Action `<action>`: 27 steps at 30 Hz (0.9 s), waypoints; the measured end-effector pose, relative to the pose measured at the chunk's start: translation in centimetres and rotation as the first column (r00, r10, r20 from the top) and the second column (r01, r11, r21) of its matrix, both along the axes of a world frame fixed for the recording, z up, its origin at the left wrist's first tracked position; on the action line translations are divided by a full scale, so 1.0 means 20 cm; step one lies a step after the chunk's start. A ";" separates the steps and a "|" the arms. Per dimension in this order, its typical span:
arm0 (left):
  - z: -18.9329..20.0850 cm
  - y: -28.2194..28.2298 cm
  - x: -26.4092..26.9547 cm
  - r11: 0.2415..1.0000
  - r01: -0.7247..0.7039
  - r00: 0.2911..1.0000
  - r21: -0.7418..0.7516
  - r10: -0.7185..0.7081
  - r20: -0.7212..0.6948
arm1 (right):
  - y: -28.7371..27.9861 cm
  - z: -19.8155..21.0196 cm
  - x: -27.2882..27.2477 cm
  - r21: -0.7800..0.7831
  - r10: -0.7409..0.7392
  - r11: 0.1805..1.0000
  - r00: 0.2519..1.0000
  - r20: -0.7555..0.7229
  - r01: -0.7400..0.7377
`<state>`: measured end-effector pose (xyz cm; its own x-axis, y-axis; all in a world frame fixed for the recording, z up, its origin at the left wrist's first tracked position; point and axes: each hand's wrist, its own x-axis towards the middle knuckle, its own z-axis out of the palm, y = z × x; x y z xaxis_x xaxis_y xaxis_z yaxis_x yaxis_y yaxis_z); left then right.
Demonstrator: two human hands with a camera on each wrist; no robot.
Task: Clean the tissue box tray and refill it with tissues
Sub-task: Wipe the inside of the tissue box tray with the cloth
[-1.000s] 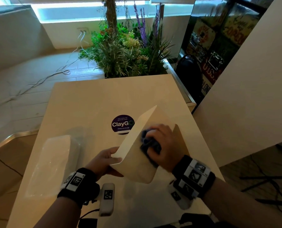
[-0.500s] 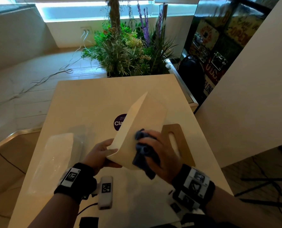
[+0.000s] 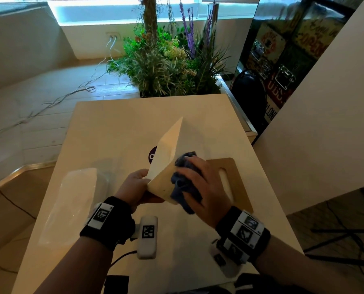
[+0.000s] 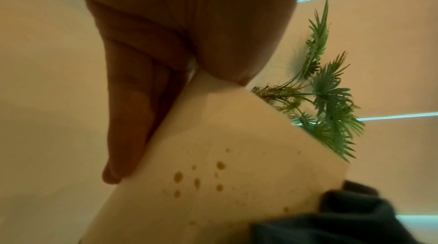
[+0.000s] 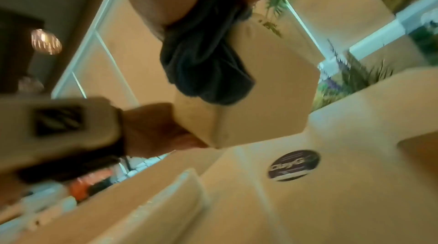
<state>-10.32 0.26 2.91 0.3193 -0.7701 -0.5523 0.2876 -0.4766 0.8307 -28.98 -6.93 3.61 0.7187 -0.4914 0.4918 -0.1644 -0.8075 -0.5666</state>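
Two hands hold the cream box (image 3: 168,149) tilted above the table (image 3: 113,128): the left hand (image 3: 135,185) grips its near corner, the right hand (image 3: 202,185) presses a bunched dark cloth (image 3: 185,179) against its brown-spotted side. The wrapped tissue pack (image 3: 70,204) lies left, the lid (image 3: 236,183) right.

The table (image 3: 121,128) carries a tissue pack (image 3: 75,200), lid (image 3: 234,183) and sticker (image 3: 152,157).
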 end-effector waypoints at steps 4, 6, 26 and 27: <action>0.03 -0.03 -0.07 0.999 0.021 0.998 0.038 -0.018 -0.062 | -0.12 -0.05 0.05 -0.010 -0.227 0.974 0.971 0.071 0.228; 0.04 -0.03 -0.10 0.997 0.059 0.994 0.052 -0.054 -0.090 | -0.12 -0.03 0.10 -0.017 -0.260 0.964 0.956 0.136 0.265; 0.00 -0.02 -0.11 1.000 0.019 0.983 -0.002 -0.019 -0.184 | 0.10 -0.19 0.13 -0.325 0.078 0.943 0.997 0.000 -0.074; 0.02 -0.01 -0.10 0.999 0.043 0.982 0.005 -0.041 -0.187 | 0.09 -0.22 0.08 -0.367 0.102 0.924 0.994 -0.041 -0.110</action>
